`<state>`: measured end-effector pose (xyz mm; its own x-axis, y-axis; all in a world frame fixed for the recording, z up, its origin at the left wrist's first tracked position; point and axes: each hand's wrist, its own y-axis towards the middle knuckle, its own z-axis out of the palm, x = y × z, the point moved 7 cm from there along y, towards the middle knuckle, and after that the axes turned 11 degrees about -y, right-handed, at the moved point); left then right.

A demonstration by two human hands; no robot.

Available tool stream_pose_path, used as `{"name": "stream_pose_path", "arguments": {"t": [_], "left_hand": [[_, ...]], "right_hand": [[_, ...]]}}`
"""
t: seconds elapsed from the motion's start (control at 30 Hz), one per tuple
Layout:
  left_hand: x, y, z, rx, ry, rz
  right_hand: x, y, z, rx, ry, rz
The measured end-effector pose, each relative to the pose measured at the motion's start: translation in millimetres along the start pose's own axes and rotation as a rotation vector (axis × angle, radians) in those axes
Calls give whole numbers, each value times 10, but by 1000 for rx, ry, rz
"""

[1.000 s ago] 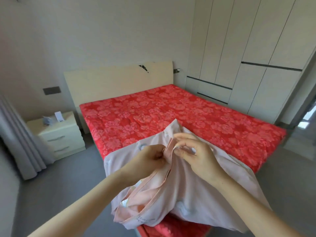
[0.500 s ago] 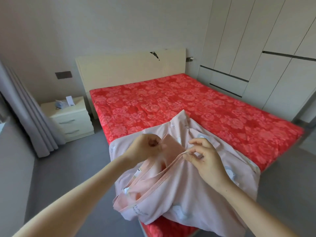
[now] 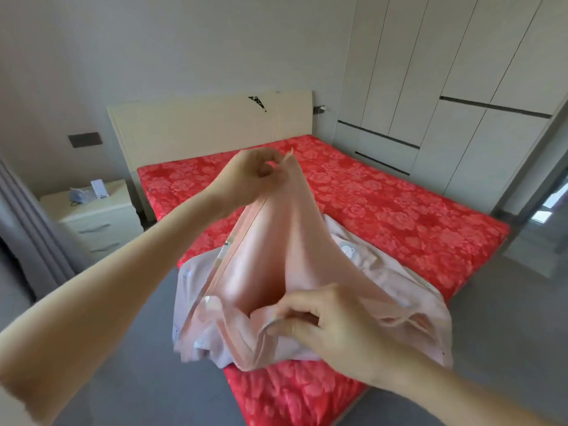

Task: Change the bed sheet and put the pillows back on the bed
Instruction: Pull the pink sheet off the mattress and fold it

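Pinching an edge of the pink bed sheet (image 3: 270, 256), the left hand (image 3: 246, 176) is holding it high above the red flowered mattress (image 3: 384, 204). The right hand (image 3: 332, 330), lower and nearer, is gripping another fold of it. The rest of the sheet is lying bunched on the near corner of the mattress. A nightstand (image 3: 92, 216) is standing far left, beside the headboard (image 3: 199, 127).

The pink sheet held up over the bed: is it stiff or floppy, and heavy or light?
Probably very floppy: the pink sheet sags in soft folds between the left hand, pinching its edge high, and the right hand, holding it lower. Likely light, since a fingertip pinch lifts it. Its slight sheen hints it may slip easily.
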<state>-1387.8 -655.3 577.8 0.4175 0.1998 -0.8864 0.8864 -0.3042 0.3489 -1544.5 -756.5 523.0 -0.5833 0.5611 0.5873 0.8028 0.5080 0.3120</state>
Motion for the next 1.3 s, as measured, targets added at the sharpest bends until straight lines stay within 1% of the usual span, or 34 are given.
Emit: {"name": "stream_pose_path", "arguments": {"t": [0.03, 0.1, 0.13, 0.2, 0.27, 0.33, 0.43, 0.53, 0.63, 0.7, 0.83, 0.93, 1.0, 1.1, 1.2, 1.3], "left_hand": [[16, -50, 75, 82, 17, -20], [45, -235, 241, 230, -22, -70], [37, -319, 306, 286, -69, -78], [9, -444, 388, 360, -157, -86], [-2, -538, 426, 396, -205, -105], [6, -625, 431, 392, -223, -138], [-9, -748, 469, 402, -208, -138], [-5, -817, 474, 371, -211, -148], [15, -897, 500, 322, -215, -152], [43, -936, 522, 287, -210, -152], [103, -982, 568, 251, -191, -165], [132, -999, 600, 223, -261, -185], [151, -1003, 610, 206, -323, -220], [196, -1001, 628, 201, -343, -233], [337, -1020, 670, 193, -450, -318], [403, -1027, 742, 228, -506, -367]], "right_hand": [[-31, 49, -108, -97, 5, 10], [-71, 110, -414, -293, 49, 23], [-77, 126, -519, -352, 50, 22], [-124, 131, -592, -425, -24, 36], [-236, 92, -611, -503, -66, 101], [-289, 41, -621, -566, -54, 139], [-279, -19, -589, -625, -74, 149], [-313, -30, -557, -666, -84, 164], [-376, -14, -529, -653, -141, 186], [-443, 7, -503, -606, -163, 225], [-602, 122, -424, -379, 21, 258], [-622, 168, -395, -224, -3, 232], [-627, 172, -372, -174, 22, 230], [-653, 146, -345, -187, 40, 200], [-630, 84, -358, -302, 96, 173], [-610, 8, -363, -388, 17, 110]]}}
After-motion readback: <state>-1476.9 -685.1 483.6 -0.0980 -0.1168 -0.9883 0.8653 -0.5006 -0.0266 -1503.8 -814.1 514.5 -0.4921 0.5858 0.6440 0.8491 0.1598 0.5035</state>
